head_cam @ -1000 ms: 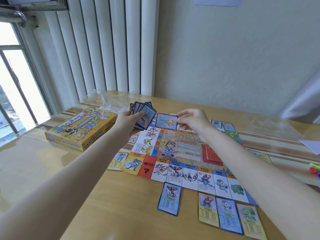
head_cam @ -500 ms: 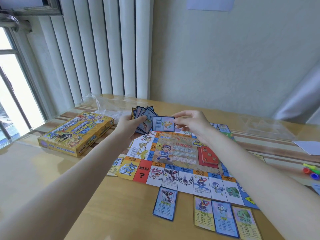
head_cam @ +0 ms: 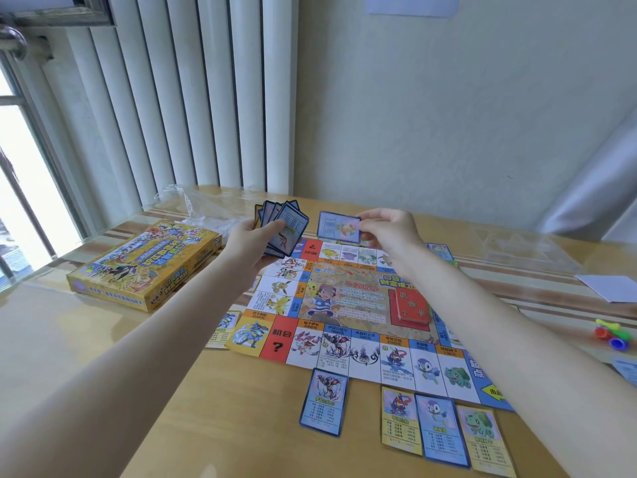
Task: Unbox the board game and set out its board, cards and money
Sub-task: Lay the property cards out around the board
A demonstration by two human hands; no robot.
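Observation:
The paper game board (head_cam: 348, 305) lies unfolded on the wooden table (head_cam: 224, 419). My left hand (head_cam: 251, 241) holds a fan of blue-edged cards (head_cam: 286, 225) above the board's far left corner. My right hand (head_cam: 389, 227) pinches a single blue card (head_cam: 337, 226) over the board's far edge, a short gap from the fan. A red card stack (head_cam: 412, 305) rests on the board's middle right. Several property cards lie below the near edge: one blue (head_cam: 324, 401) and a row of three (head_cam: 444, 432). The yellow game box (head_cam: 144, 263) sits to the left.
Crumpled clear plastic wrap (head_cam: 203, 208) lies behind the box. A clear plastic sheet (head_cam: 517, 250) and a white paper (head_cam: 610, 288) are at the far right. Small coloured game pieces (head_cam: 612, 334) sit near the right edge. More cards poke out along the board's left side (head_cam: 224, 327).
Both hands have lifted and shifted slightly toward the far side of the board. The single card in my right hand has drawn further away from the fan.

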